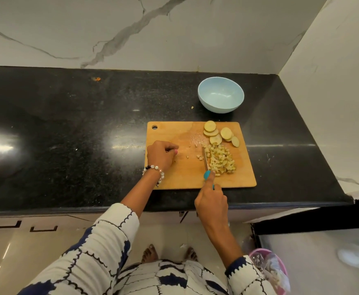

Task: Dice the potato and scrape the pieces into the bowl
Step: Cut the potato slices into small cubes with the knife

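A wooden cutting board [174, 175] lies on the black counter. A heap of diced potato [220, 159] sits on its right half, with several round potato slices [219, 133] behind it and a few stray cubes [199, 156] to the left. My right hand [211, 199] grips a knife [206, 165] with a teal handle, its blade resting against the left side of the heap. My left hand [161, 155] rests on the board's left part with fingers curled, holding nothing that I can see. The light blue bowl [220, 95] stands empty behind the board.
The black counter [67, 135] ends at a marble wall behind and on the right. Its front edge runs just below the board. A pink tub [269, 267] with plastic bags stands on the floor at the lower right.
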`<state>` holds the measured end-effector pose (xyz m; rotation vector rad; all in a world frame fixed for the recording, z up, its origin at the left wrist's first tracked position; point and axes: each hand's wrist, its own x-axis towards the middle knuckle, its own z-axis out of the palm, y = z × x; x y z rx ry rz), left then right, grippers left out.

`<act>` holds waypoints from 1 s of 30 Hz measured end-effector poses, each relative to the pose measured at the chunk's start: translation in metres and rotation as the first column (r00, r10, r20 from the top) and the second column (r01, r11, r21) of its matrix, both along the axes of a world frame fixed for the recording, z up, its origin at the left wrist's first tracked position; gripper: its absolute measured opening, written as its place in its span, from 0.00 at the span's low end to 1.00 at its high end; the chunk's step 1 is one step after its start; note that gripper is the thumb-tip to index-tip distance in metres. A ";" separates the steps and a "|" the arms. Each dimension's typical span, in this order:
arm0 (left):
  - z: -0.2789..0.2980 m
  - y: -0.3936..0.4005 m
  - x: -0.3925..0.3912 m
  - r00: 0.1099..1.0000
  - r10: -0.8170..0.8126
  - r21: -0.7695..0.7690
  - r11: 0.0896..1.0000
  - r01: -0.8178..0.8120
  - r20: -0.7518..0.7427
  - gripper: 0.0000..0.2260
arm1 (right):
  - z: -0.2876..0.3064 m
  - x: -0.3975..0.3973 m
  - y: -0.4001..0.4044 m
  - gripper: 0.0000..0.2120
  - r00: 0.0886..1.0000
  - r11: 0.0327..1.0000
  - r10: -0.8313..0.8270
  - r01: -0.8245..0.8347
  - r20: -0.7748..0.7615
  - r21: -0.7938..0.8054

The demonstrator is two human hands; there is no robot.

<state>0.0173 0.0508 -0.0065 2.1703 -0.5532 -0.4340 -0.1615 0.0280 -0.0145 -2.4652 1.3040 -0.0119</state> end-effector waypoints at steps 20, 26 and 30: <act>-0.002 -0.010 -0.001 0.999 0.044 -0.024 0.999 -0.044 0.002 0.08 | 0.006 -0.014 0.003 0.26 0.991 0.999 -0.026 0.031 0.133 -0.035; 0.000 -0.014 -0.001 0.997 0.074 -0.058 0.996 -0.075 -0.025 0.08 | 0.005 0.020 -0.004 0.25 0.991 0.999 0.044 -0.047 0.123 0.022; -0.001 -0.007 0.008 0.992 0.110 -0.075 0.991 -0.114 -0.055 0.08 | 0.005 0.013 -0.010 0.26 0.992 0.995 -0.096 0.093 0.082 0.033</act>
